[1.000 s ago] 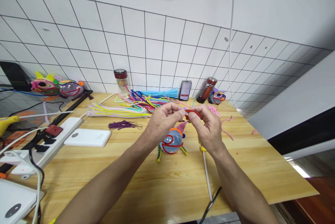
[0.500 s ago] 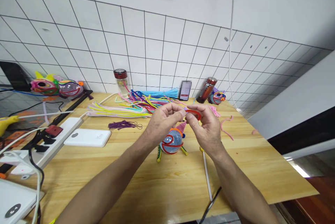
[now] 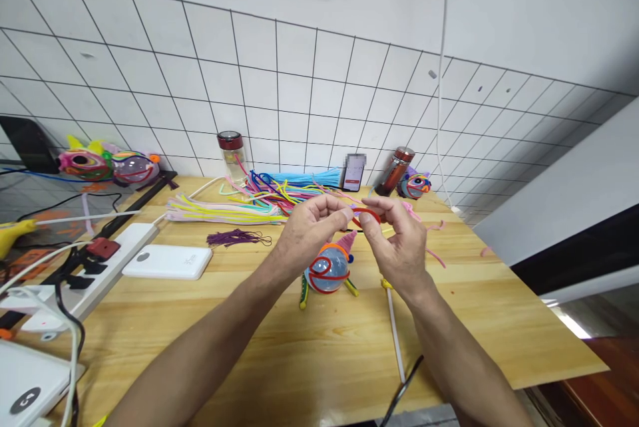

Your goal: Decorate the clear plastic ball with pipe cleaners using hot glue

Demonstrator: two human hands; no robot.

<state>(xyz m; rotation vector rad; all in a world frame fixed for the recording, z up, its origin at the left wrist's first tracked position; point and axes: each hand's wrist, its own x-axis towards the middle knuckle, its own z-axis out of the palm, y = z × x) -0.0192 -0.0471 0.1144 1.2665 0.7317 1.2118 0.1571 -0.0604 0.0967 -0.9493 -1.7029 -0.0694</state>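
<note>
Between my two hands is a red pipe cleaner [image 3: 368, 213], bent into a curve. My left hand [image 3: 319, 224] pinches one end between thumb and fingers. My right hand [image 3: 395, 234] grips the other side with its thumb and fingers. Just below them on the table stands a clear ball figure [image 3: 328, 271] trimmed with red loops, an orange band, a pink cone on top and green-and-yellow legs. A white stick with a yellow tip [image 3: 394, 330] lies under my right forearm.
A pile of coloured pipe cleaners [image 3: 269, 194] spreads along the back, near a glass bottle [image 3: 232, 154], a phone [image 3: 354, 172] and a red flask [image 3: 395, 171]. On the left are purple cords [image 3: 237, 237], a white power bank [image 3: 167, 262] and a power strip [image 3: 94, 274].
The red pipe cleaner's curve has flattened and turned a little. My right hand has shifted slightly to the right, with its fingers a bit farther from my left hand.
</note>
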